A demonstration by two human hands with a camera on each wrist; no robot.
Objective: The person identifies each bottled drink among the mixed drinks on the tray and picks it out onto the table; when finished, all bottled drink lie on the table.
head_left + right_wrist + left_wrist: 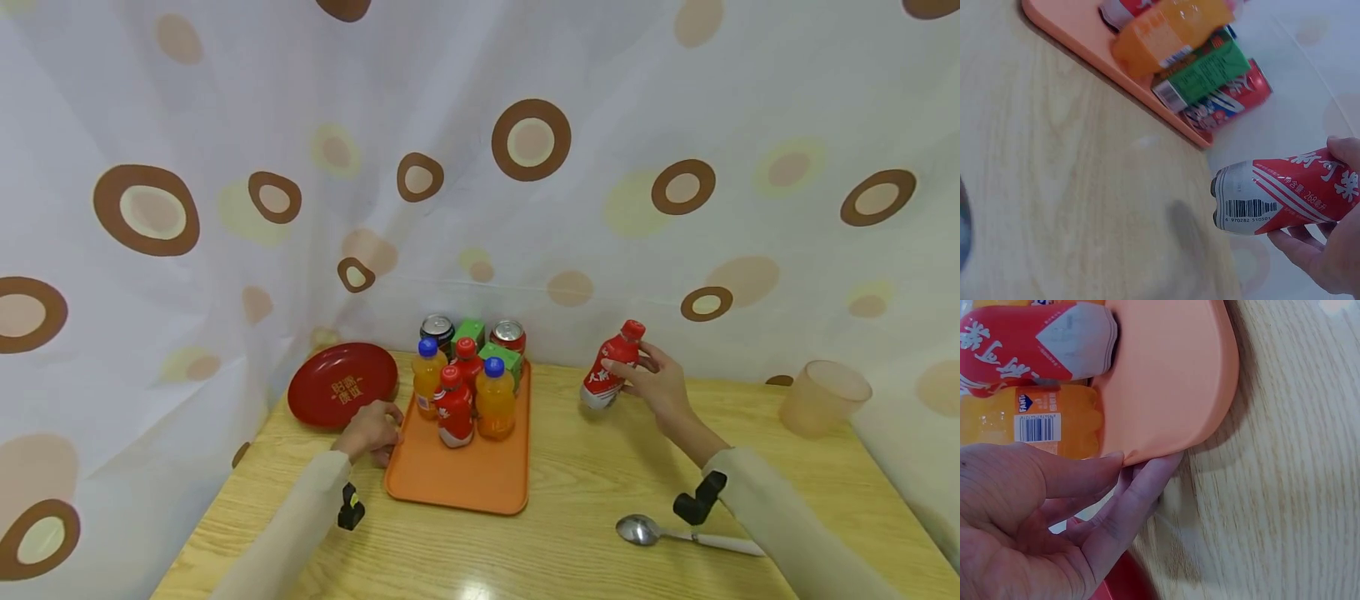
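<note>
In the head view my right hand [660, 387] grips a red-labelled cola bottle [611, 371] by its side, tilted, right of the tray. The right wrist view shows the bottle's base [1235, 197] off the table, with its shadow below. My left hand [1079, 506] pinches the left rim of the orange tray [1160, 381], thumb on top and fingers beneath. On the tray stand two red cola bottles [454, 408], two orange soda bottles [495, 400], green drink cartons [1200, 75] and two cans [508, 335], grouped toward its back.
A dark red plate [341, 385] lies left of the tray, by the curtain. A spoon [641, 530] with a white handle lies at the front right, below the right forearm. A frosted peach cup [825, 398] stands at the far right. A patterned curtain [525, 233] borders the table's back.
</note>
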